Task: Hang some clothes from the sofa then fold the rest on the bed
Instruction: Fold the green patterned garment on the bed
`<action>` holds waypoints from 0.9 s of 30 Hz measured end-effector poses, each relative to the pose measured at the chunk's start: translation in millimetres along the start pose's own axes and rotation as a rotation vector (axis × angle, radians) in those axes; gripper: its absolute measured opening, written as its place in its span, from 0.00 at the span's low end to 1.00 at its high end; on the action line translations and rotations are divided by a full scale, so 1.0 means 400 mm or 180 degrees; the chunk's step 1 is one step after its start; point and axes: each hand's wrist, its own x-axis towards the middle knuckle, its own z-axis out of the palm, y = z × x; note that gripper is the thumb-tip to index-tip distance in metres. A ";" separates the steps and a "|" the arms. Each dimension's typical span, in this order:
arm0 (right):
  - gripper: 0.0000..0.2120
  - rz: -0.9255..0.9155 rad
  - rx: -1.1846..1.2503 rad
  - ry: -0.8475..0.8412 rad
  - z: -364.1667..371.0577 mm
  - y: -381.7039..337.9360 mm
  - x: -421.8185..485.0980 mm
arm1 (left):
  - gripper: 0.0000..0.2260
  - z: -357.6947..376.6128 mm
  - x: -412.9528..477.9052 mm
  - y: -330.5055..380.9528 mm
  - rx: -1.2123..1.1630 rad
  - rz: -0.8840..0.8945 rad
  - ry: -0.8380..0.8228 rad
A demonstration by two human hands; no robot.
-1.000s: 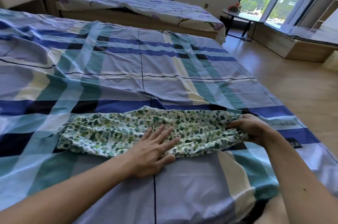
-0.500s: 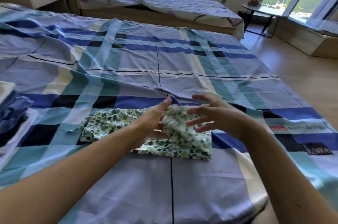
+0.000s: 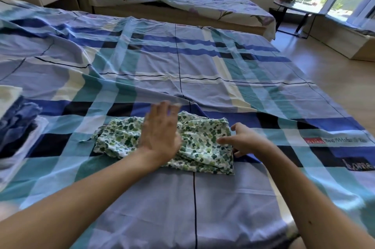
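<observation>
1. Green-and-white floral cotton, the garment (image 3: 203, 143) lies folded over on itself on the plaid bed (image 3: 182, 62), near the edge closest to the person, so both hands reach it without stretching.
2. The left hand (image 3: 160, 133) rests flat on the middle of the cloth, fingers spread and grasping nothing; it appears to pin the fold and press out the bulk.
3. The right hand (image 3: 241, 139) hovers at the garment's right edge with its fingers loosely curled and apart; whether it pinches any cloth I cannot tell. It seems placed to tidy or tuck that side.
4. The left end of the garment, with its gathered waistband, sticks out past the fold, so another fold probably remains.
5. A stack of folded clothes (image 3: 16, 122) sits well apart at the bed's left edge, likely the pile this piece will join.
</observation>
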 end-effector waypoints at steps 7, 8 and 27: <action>0.35 0.0044 0.0673 -0.0149 0.021 0.003 -0.004 | 0.27 0.093 -0.037 -0.003 0.0076 0.1216 -0.1623; 0.38 0.0042 0.0718 -0.0135 0.022 0.010 -0.003 | 0.28 0.098 -0.040 -0.008 0.0115 0.1165 -0.1733; 0.29 -0.1378 0.1595 -0.1034 0.176 -0.398 -0.186 | 0.25 -0.192 -0.030 -0.230 -0.4399 -0.2049 -0.0916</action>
